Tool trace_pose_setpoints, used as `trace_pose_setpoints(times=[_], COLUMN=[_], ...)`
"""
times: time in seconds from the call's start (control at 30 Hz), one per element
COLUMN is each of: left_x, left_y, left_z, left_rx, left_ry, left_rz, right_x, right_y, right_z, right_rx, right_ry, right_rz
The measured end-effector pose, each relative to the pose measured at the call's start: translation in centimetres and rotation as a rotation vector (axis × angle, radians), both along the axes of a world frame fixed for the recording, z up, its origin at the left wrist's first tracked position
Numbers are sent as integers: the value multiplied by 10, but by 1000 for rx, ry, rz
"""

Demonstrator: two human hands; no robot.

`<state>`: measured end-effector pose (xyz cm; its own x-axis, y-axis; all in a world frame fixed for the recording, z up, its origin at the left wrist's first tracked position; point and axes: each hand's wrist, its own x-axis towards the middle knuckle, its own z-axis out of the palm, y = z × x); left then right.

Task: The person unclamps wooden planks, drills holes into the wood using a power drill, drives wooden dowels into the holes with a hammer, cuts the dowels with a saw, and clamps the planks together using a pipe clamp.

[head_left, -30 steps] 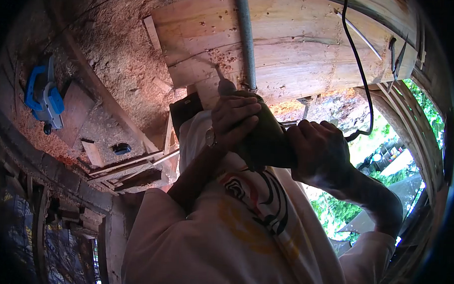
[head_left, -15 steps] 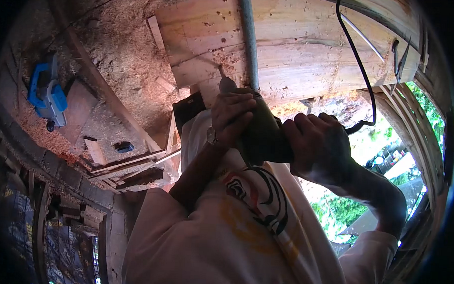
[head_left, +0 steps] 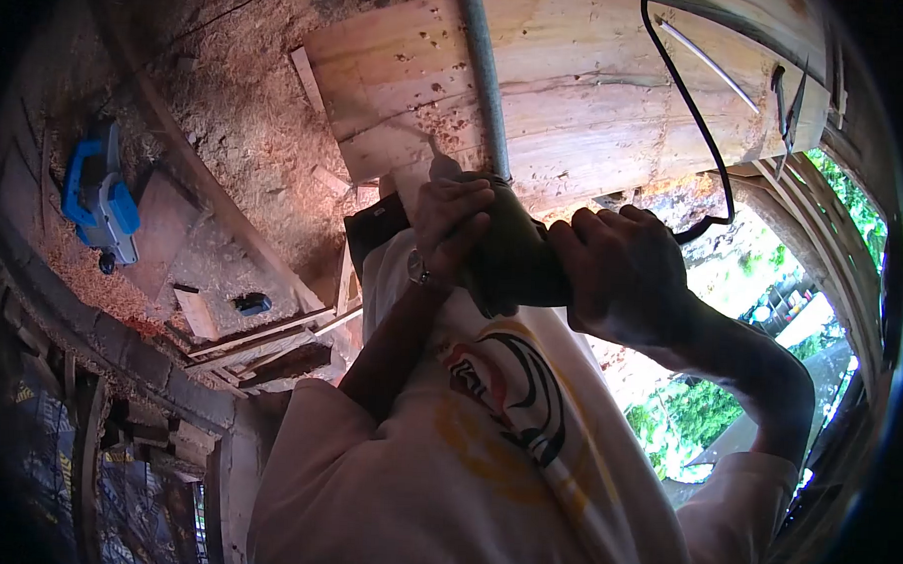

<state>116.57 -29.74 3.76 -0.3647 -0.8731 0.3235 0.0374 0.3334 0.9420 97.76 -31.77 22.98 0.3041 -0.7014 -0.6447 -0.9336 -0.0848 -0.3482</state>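
Note:
A dark green power drill [head_left: 512, 246] lies across the front of my body, its chuck and bit aimed at a wide wooden board [head_left: 597, 98]. My left hand [head_left: 450, 225], with a watch on the wrist, is wrapped round the drill's front. At its rear end, my right hand [head_left: 621, 273] grips the body near the black cable [head_left: 710, 142]. Wood chips [head_left: 439, 122] lie on the board around the bit. Whether the tip is inside the wood I cannot tell. A grey metal pipe [head_left: 486, 89] crosses the board just beyond the drill.
On the left, a blue and grey power planer [head_left: 106, 200] rests among shavings. A small dark object [head_left: 253, 303] lies near stacked wood strips [head_left: 260, 350]. Pliers [head_left: 779, 95] and a white rod [head_left: 713, 64] are on the board's right part.
The drill and both my hands have shifted slightly left in view, and the rear of the drill has risen a little. The cable has swung left. Both hands keep their hold.

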Motion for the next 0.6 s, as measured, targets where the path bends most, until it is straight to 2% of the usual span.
trace_pose_setpoints(times=[0.17, 0.23, 0.3, 0.43, 0.5, 0.53, 0.6], left_x=[9, -5, -6, 12, 20, 17, 16], left_y=[9, -3, 3, 38, 44, 19, 1], left_z=[-22, -37, -46, -89, -63, -20, 11], left_rx=[9, -41, 164, 995, 810, 391, -94], left_ry=[-198, -26, 36, -5, -42, -82, -128], left_rz=[-38, 20, 6, -235, -218, -155, -96], right_x=[-1, -2, -4, -4, -2, -2, -1], right_y=[2, 5, 0, -8, -16, -16, -8], right_z=[-11, -40, -47, -35, -16, -8, 7], right_rx=[-33, 13, -65, -6, -53, -13, -19], right_ry=[4, 33, -7, 7, -36, -36, -66], right_rz=[18, -43, -31, 39, 116, 116, 78])
